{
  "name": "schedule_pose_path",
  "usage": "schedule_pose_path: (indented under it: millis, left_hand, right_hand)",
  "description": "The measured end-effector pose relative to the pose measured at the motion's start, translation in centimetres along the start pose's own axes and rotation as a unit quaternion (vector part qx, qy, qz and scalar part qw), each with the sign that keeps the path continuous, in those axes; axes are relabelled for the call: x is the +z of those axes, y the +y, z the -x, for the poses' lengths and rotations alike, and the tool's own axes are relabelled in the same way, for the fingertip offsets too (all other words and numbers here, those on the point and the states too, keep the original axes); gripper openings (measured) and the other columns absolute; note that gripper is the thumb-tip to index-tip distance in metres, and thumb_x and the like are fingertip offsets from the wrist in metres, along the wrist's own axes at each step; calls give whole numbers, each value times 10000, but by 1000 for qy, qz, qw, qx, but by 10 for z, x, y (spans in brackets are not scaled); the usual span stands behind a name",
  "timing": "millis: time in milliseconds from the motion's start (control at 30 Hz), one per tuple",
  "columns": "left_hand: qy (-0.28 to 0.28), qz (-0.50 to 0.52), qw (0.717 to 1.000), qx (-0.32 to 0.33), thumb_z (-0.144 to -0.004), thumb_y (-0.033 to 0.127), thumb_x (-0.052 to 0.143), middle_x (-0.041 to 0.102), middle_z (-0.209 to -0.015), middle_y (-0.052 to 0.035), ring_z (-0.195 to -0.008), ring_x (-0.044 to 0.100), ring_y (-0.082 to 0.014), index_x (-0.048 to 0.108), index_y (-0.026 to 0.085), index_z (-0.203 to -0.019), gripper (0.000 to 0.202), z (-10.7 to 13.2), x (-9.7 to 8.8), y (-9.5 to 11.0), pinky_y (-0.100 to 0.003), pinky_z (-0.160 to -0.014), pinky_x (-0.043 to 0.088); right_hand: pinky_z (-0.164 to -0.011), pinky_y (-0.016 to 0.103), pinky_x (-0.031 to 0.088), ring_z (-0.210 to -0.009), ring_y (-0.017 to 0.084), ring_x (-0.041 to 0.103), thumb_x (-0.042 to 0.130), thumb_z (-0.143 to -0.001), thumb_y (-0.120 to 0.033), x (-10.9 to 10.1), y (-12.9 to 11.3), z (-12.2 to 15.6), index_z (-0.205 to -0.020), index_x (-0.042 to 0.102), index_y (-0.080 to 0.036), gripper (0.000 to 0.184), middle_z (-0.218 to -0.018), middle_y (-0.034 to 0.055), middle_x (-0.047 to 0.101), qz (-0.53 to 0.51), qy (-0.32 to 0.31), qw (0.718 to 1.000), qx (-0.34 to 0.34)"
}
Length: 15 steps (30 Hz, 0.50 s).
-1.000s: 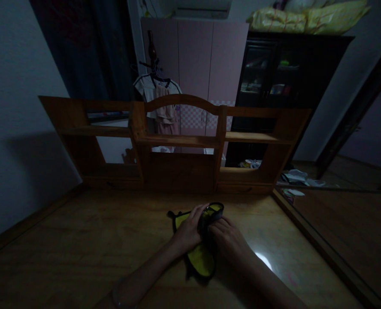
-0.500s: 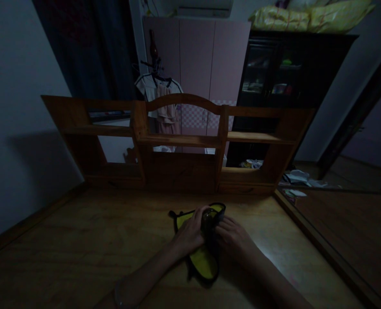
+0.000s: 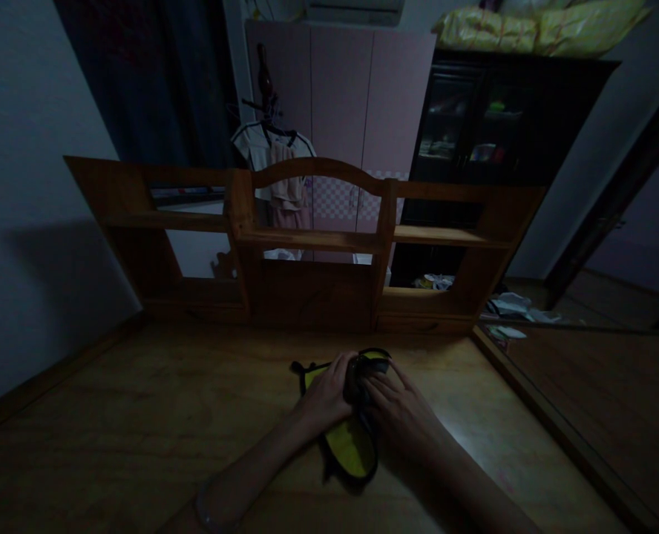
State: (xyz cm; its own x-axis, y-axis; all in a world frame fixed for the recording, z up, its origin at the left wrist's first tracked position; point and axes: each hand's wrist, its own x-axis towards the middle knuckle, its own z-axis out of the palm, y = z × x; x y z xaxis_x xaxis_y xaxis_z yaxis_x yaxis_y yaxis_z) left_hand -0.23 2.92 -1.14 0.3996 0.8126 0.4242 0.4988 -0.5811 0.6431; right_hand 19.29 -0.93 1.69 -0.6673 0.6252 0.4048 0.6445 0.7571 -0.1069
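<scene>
A yellow cloth item with black edging (image 3: 352, 449), which looks like an opened pouch, lies on the wooden tabletop (image 3: 196, 408). My left hand (image 3: 329, 393) is curled over its middle, gripping a dark, shiny thing (image 3: 355, 374) whose kind I cannot make out in the dim light. Pressed against that dark thing from the right is my right hand (image 3: 399, 400), its fingertips at or inside the dark part. Black tabs stick out at the item's left and lower ends. Both hands hide its centre.
A wooden shelf unit (image 3: 310, 241) stands along the far edge of the table. Behind it are a pink wardrobe (image 3: 338, 104), hanging clothes (image 3: 277, 159) and a dark cabinet (image 3: 507, 126). A wall (image 3: 40, 245) borders the left side.
My right hand has shifted slightly left, its fingers pushing further over the dark thing. My left hand and the yellow item have hardly moved. The camera view has tilted a little.
</scene>
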Motion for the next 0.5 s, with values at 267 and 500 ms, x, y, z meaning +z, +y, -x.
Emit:
schedule_pose_path:
  millis: [267, 500]
  left_hand:
    - [18, -47, 999, -3, -668, 84, 603, 495, -1298, -75, -1217, 471, -256, 354, 234, -1319, 713, 1, 3, -1, -426, -1043, 396]
    - [27, -42, 999, 5, -700, 67, 576, 515, -1254, -68, -1187, 477, -246, 380, 244, -1308, 662, 3, 1, 8, -418, -1027, 408]
  right_hand:
    - [-1137, 532, 236, -1054, 228, 565, 470, -872, -68, 5, -10, -1, -994, 560, -200, 201, -1013, 61, 648, -67, 26, 996, 58]
    - [-1031, 458, 376, -1014, 221, 570, 465, -869, -79, 11, -4, -1, -974, 578, -207, 201, -1018, 64, 646, -198, 83, 973, 79]
